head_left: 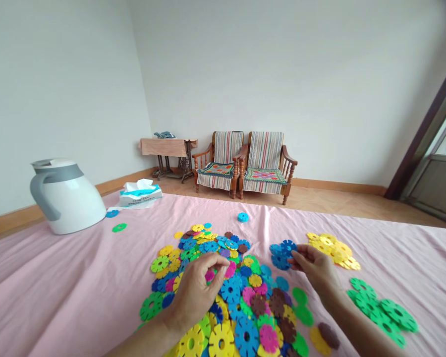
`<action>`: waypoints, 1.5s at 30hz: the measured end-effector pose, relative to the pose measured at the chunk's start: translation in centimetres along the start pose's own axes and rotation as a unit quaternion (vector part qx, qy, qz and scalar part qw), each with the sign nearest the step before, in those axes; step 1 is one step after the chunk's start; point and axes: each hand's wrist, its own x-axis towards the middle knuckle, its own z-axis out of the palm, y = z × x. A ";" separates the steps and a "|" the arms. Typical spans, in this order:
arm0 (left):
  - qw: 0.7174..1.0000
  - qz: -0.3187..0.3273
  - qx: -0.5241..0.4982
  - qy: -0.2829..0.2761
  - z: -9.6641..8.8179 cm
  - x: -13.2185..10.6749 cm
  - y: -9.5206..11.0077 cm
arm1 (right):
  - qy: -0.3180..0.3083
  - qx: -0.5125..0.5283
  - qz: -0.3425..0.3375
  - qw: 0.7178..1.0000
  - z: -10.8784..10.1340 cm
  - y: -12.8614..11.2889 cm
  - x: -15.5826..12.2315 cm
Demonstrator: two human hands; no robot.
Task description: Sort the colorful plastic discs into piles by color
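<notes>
A large mixed heap of notched plastic snowflake discs (231, 290) in many colours lies on the pink cloth. My left hand (198, 282) is over the heap's left side, with thumb and fingers pinched together. A pink disc (230, 269) shows right at those fingertips; whether they grip it I cannot make out. To the right of the heap, my right hand (317, 267) pinches a blue snowflake disc (289, 246) at its edge. That disc is over a small group of blue discs (280, 260).
Yellow discs (332, 249) and green discs (384, 310) form separate groups on the right. A white jug (76, 203) and a tissue box (140, 194) stand on the cloth (78, 297) at left. Beyond are two wooden armchairs (265, 156) and a covered sewing table (163, 147).
</notes>
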 end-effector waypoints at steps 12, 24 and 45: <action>0.976 0.063 0.090 -0.186 -1.8 0.3 1.5 | 0.049 -0.008 -0.003 0.999 -1.5 1.1 1.5; 0.981 0.081 0.076 -0.160 -1.2 0.2 0.4 | -0.195 -0.199 -0.209 0.937 2.7 -3.4 -5.1; 0.991 -0.065 -0.089 -0.074 -0.4 -0.2 1.4 | -0.218 -0.122 -0.086 0.964 5.8 -4.5 -8.4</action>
